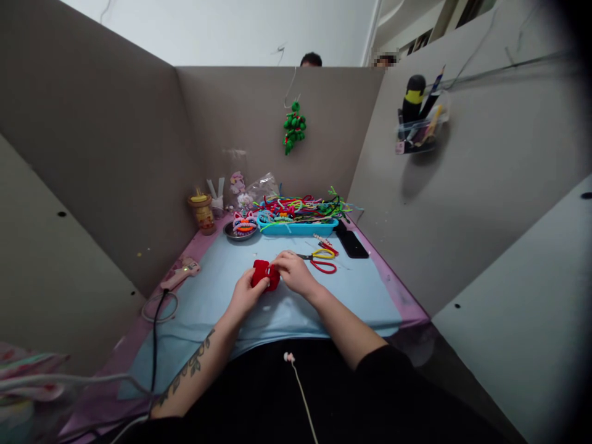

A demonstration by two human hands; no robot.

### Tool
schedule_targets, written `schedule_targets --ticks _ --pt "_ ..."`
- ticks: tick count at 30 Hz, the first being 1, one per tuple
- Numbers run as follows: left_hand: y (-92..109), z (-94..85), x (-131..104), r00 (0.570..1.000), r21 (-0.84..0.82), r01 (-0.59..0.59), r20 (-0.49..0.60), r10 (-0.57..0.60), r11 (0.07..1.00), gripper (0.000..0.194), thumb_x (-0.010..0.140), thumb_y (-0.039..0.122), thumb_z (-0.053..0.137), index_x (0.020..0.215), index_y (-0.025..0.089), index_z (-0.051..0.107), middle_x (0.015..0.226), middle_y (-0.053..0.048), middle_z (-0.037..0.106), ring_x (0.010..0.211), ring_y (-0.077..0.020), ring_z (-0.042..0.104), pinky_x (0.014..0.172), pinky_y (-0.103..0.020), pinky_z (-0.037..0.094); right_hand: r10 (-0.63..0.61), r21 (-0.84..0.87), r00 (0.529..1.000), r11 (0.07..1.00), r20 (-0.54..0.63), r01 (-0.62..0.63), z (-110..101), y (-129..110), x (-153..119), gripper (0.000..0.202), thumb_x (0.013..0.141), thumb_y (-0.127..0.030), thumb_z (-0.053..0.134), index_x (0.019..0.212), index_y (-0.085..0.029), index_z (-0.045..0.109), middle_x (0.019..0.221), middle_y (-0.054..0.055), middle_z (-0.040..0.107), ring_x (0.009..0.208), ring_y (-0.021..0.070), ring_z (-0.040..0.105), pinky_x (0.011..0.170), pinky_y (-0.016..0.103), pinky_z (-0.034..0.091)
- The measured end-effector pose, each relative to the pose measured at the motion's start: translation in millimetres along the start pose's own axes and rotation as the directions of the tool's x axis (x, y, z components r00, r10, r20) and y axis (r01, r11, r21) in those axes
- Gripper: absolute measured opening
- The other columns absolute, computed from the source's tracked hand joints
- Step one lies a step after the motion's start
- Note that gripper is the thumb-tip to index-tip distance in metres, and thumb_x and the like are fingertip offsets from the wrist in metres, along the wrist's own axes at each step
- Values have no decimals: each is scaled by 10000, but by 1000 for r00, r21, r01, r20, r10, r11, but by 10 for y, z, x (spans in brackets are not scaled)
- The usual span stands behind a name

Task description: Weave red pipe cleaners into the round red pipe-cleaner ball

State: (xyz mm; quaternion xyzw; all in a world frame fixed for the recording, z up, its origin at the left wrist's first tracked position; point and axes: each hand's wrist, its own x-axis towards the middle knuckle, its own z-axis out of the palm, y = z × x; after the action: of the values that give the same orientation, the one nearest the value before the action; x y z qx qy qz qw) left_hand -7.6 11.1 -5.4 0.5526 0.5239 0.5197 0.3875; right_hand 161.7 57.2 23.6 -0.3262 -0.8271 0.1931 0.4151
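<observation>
A small red soft-looking piece [261, 279] with a bit of white on it is held just above the light blue cloth. My left hand [246, 291] is closed on its left and lower side, the thumb lying across the front. At its upper right edge, the fingers of my right hand [295, 271] are pinched together; whether they grip the red piece or something small on it is hidden. Scissors [324, 254] with one yellow and one red handle lie just beyond my right hand, their blades partly covered by it.
A blue tray [298, 229] heaped with colourful cords stands at the back, beside a metal bowl [234, 235] with a colourful braided piece. A black phone [355, 244] lies right; a pink device [181, 275] and cable lie left. Grey partitions [268, 154] enclose the table.
</observation>
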Motion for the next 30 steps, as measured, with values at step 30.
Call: schedule_targets --ticks 30 --pt "-70 148 -18 945 -596 273 19 -326 756 378 526 295 829 821 92 709 762 -74 726 681 -172 637 669 -265 480 -351 -549 934 794 -64 261 406 58 -366 215 893 -195 579 1061 -258 698 1025 76 657 961 227 492 851 376 366"
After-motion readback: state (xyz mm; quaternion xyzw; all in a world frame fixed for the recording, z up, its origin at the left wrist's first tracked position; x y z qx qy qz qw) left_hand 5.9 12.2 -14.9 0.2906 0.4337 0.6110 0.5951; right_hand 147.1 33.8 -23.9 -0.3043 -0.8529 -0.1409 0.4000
